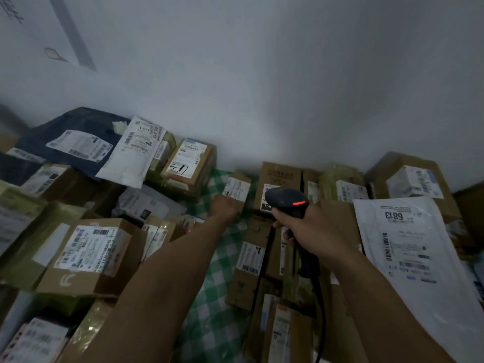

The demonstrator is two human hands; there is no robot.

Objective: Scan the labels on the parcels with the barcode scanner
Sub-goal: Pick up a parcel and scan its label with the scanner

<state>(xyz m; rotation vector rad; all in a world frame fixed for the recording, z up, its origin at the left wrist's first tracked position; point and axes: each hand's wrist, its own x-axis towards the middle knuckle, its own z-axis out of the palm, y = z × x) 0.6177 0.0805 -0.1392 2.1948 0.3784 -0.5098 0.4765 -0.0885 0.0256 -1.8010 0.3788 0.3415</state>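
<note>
Gripping a small parcel (237, 191) and the barcode scanner (286, 199).
My left hand (225, 206) curls round the small parcel's edge; my right hand (306, 229) clasps the barcode scanner, red light lit.

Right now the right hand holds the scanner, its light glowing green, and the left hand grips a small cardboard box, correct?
No: the head view shows the light on the barcode scanner glowing red, not green. The right hand holds it, and the left hand grips the small cardboard box.
</note>
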